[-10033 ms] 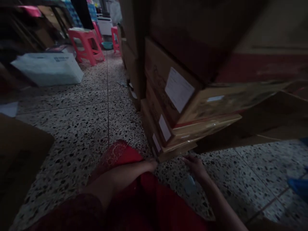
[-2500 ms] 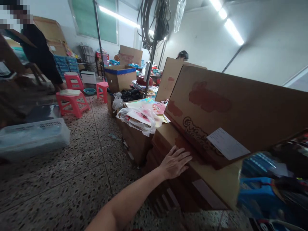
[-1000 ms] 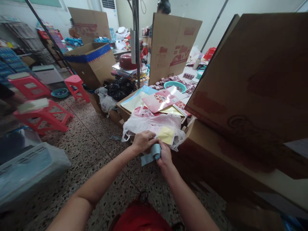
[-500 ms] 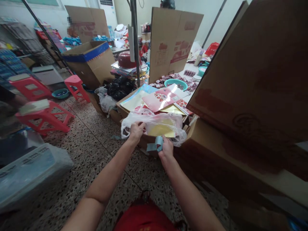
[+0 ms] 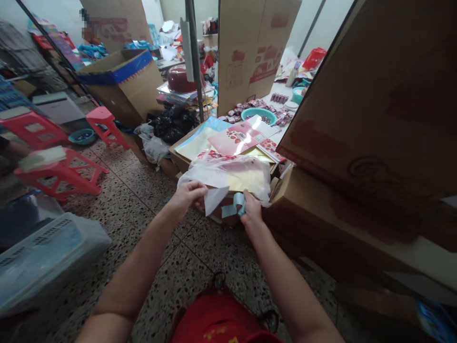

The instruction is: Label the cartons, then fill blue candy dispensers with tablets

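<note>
In the head view my left hand (image 5: 190, 194) pinches the edge of a white paper sheet (image 5: 215, 200), whose corner hangs down beside the fingers. My right hand (image 5: 252, 207) is closed on a curled light blue strip (image 5: 233, 206); its material is unclear. Right behind both hands lies a thin clear plastic bag (image 5: 200, 172), with yellow paper (image 5: 246, 182) showing through it. The bag rests at the front of an open cardboard box, against pink strawberry-printed card sheets (image 5: 233, 137) and pale sheets (image 5: 194, 143).
A tall cardboard box (image 5: 357, 124) blocks the right side. Red stools (image 5: 60, 174) and a translucent plastic crate (image 5: 53, 257) stand on the floor at left. Behind the sheets are a turquoise basin (image 5: 259, 114) and a metal pole (image 5: 194, 52). Part of another person's arm (image 5: 14, 148) shows at far left.
My left hand has moved left and slightly down, drawing a white sheet's corner out in front of the bag. My right hand stays near the bag's right side with the blue strip.
</note>
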Demonstrator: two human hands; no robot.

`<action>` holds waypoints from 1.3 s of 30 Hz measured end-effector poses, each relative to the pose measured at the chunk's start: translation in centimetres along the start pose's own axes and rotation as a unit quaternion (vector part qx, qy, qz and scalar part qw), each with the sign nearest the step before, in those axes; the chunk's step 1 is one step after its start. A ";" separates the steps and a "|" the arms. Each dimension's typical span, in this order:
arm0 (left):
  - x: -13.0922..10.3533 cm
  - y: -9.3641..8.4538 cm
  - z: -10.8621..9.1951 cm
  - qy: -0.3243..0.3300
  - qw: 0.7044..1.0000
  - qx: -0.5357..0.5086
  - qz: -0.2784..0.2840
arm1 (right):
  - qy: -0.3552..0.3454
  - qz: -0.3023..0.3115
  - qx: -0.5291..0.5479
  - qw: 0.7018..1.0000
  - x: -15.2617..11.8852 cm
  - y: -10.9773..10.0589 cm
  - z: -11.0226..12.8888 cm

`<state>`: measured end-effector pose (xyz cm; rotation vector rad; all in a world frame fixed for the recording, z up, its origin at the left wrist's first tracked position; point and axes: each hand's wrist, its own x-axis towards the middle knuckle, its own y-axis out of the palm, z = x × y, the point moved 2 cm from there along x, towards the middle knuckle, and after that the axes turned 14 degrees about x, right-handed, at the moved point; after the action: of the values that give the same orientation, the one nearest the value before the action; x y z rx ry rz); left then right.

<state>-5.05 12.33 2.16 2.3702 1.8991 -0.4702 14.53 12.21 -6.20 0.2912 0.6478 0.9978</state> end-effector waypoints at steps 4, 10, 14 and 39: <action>-5.3 2.5 1.4 0.099 0.971 0.175 -0.133 | -0.005 -0.012 -0.065 0.998 -5.6 -4.2 0.7; -11.4 9.2 3.4 0.512 0.675 0.478 -0.235 | 0.079 0.137 -0.200 0.967 -13.1 -10.5 2.7; -12.5 12.1 3.7 0.608 0.611 0.483 -0.153 | 0.143 0.134 -0.106 0.975 -14.4 -13.2 4.3; -9.3 28.1 1.6 0.223 0.897 0.360 0.126 | 0.183 -0.064 -0.030 0.981 -16.2 -27.2 9.8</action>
<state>19.96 -3.38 -0.61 3.4063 1.7122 -0.7663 33.22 -15.19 -6.44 0.0102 0.9557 0.9526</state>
